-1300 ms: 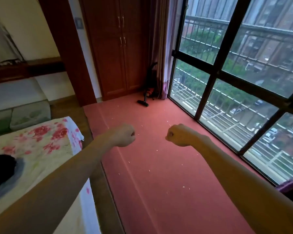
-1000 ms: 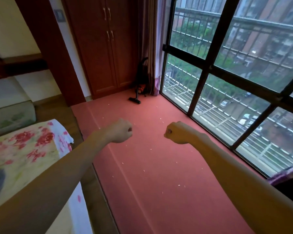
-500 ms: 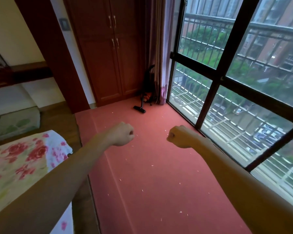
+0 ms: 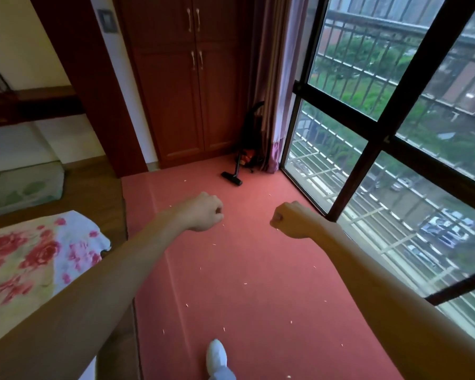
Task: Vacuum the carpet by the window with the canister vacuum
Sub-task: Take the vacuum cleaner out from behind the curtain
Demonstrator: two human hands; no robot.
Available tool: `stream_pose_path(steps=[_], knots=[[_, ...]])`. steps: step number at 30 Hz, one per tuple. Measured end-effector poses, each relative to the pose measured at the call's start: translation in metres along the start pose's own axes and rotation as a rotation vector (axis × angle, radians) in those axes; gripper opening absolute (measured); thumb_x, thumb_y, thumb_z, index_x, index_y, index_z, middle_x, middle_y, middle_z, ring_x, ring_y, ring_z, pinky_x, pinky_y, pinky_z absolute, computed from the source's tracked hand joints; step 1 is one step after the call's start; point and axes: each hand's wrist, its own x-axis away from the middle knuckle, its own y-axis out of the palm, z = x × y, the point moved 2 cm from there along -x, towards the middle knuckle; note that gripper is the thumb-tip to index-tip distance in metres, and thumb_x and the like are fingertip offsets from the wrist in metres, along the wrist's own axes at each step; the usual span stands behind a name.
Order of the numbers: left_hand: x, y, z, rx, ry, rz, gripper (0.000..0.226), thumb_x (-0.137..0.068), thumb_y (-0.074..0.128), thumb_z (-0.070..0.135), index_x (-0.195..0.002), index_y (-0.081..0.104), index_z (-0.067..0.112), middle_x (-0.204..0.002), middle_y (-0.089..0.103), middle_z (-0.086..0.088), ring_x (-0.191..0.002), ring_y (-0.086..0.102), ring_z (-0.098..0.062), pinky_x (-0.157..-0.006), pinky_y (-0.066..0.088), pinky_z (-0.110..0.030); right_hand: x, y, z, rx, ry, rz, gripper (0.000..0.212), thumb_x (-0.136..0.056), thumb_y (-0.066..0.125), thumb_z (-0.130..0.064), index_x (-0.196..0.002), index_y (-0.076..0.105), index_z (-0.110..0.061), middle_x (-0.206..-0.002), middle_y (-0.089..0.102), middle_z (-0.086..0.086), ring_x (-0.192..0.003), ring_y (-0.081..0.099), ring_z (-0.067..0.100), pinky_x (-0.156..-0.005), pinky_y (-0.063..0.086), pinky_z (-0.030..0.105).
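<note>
Ahead, canister vacuum [image 4: 248, 138] stands at carpet's [image 4: 258, 270] far corner, beside curtain [image 4: 274, 86] and window [image 4: 381, 127], floor nozzle [image 4: 231, 178] on carpet. Left hand [image 4: 203, 211] and right hand [image 4: 291, 220] both clenched into empty fists, well apart from vacuum. Pale crumbs scattered over carpet.

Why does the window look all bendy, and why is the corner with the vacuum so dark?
Head view: the wide-angle lens bends the window bars and stretches both arms at the edges. Head view: daylight comes only through the glass, so the canister vacuum sits in shadow between curtain and wardrobe. Head view: the crumbs on the red carpet stay sharp enough to spot.
</note>
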Motion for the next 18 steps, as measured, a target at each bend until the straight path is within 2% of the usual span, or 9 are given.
stream_pose_path(steps=[6,12,18], knots=[[-0.096,-0.024,-0.025,0.017,0.032,-0.008,0.025,-0.099,0.052,0.027,-0.106,0.071,0.013,-0.107,0.068,-0.007,-0.088,0.065,-0.026,-0.08,0.056,-0.041,-0.088,-0.029,0.016,0.005,0.035,0.025,0.035,-0.097,0.052,-0.035,-0.097,0.07,-0.005,-0.1,0.069,0.012,-0.092,0.064,0.033,-0.083,0.055,0.046],[-0.191,-0.055,-0.047,0.019,0.082,-0.012,0.026,-0.098,0.052,0.027,-0.105,0.072,0.013,-0.109,0.069,-0.007,-0.095,0.065,-0.026,-0.086,0.055,-0.043,-0.169,-0.059,0.03,0.02,0.089,0.045,0.034,-0.097,0.05,-0.029,-0.096,0.07,-0.002,-0.096,0.068,0.015,-0.09,0.063,0.035,-0.079,0.056,0.045],[-0.267,-0.068,-0.065,0.006,0.09,-0.046,0.026,-0.098,0.051,0.027,-0.106,0.072,0.014,-0.109,0.07,-0.007,-0.095,0.064,-0.025,-0.085,0.054,-0.04,-0.239,-0.071,0.058,0.034,0.118,0.031,0.035,-0.096,0.051,-0.033,-0.092,0.07,-0.004,-0.093,0.068,0.015,-0.086,0.064,0.037,-0.078,0.056,0.047]])
